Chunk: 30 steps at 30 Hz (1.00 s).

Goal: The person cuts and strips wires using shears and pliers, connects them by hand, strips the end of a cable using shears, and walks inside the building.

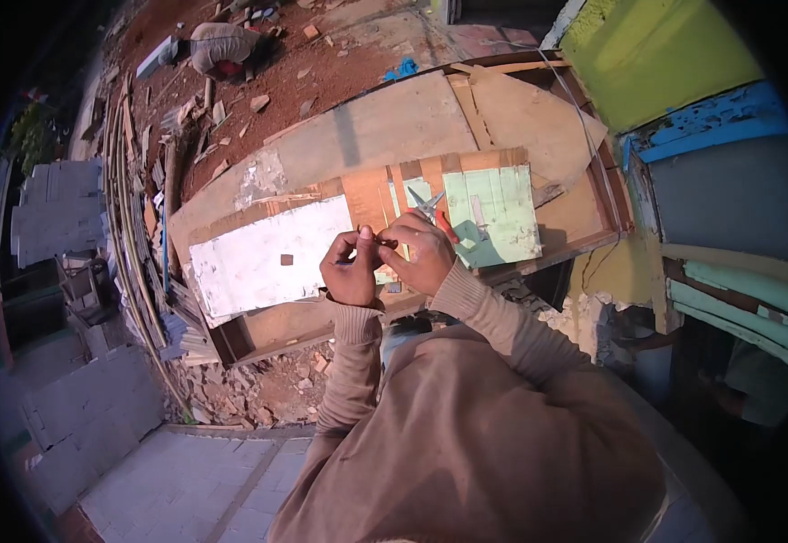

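My left hand (351, 269) and my right hand (423, 251) meet over a long painted board. Both are closed, fingertips pinched together around something small and dark that I cannot make out. Pliers (427, 209) with red handles show just beyond my right hand, jaws open and pointing away from me. The hand hides part of their handles, so I cannot tell whether it grips them or they lie on the board. Under the hands, the board has a white section (267, 258) on the left, bare brown wood in the middle and a pale green section (501, 213) on the right.
A larger wooden panel (385, 122) with a raised frame lies beneath the board. Bamboo poles (121, 226) and scrap wood are piled at left. Rubble (258, 398) covers the ground nearby. A person (222, 47) bends over red soil at the back. A yellow-green wall (656, 54) stands right.
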{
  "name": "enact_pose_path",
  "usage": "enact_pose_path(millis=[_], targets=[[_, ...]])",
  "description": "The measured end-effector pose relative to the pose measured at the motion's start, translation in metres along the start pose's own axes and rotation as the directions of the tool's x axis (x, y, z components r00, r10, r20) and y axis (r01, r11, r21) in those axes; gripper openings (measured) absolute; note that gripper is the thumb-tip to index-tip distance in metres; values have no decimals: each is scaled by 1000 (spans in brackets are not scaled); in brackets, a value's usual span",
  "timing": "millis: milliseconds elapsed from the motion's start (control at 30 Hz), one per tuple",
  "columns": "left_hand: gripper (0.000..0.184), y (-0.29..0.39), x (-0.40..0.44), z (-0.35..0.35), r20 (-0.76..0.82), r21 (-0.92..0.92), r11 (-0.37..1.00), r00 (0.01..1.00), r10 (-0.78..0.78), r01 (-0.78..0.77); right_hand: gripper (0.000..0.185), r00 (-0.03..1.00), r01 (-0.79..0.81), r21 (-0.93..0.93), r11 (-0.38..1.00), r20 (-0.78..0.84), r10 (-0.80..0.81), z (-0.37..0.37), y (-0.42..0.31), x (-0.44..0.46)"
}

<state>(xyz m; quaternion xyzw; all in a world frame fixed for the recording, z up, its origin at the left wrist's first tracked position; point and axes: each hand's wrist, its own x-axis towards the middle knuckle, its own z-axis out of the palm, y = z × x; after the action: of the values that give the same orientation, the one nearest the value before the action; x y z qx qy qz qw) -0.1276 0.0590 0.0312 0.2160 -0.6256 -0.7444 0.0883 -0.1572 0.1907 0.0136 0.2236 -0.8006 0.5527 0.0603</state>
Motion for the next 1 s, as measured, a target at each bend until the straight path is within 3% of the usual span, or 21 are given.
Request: enact_pose_path(millis=[33, 200, 267, 333, 400, 600, 667, 733, 900, 1000], targets=[[24, 1, 1, 3, 9, 72, 996, 999, 47, -48, 17, 1000, 7, -18, 1000, 2, -7, -2, -2, 1], [27, 13, 9, 12, 39, 91, 988, 992, 120, -123, 13, 992, 41, -74, 996, -120, -50, -10, -15, 7], [27, 3, 15, 10, 98, 276, 923, 963, 251, -268, 14, 992, 46, -66, 997, -115, -54, -13, -11, 10], [25, 5, 17, 14, 104, 241, 927, 957, 271, -289, 14, 993, 49, -52, 997, -107, -55, -16, -11, 13], [20, 10, 17, 17, 188, 419, 758, 864, 467, -500, 13, 989, -137, 85, 987, -41, 141, -17, -13, 17], [16, 19, 24, 19, 313, 540, 647, 842, 438, -538, 6, 992, -119, 95, 988, 56, 114, -20, 2, 23], [17, 22, 20, 26, 240, 579, 634, 851, 468, -512, 6, 992, -121, 102, 987, 54, 116, -21, -5, 28], [16, 29, 24, 32, 222, 543, 512, 702, 677, -666, 8, 991, -133, 107, 985, 46, 129, -21, -6, 32], [13, 32, 21, 38, 85, 477, 713, 835, 543, -513, 8, 988, -152, 175, 973, 63, 143, -12, 8, 31], [12, 33, 26, 32, 105, 447, 698, 808, 580, -559, 3, 997, -66, 283, 957, 64, 49, -5, 25, 33]])
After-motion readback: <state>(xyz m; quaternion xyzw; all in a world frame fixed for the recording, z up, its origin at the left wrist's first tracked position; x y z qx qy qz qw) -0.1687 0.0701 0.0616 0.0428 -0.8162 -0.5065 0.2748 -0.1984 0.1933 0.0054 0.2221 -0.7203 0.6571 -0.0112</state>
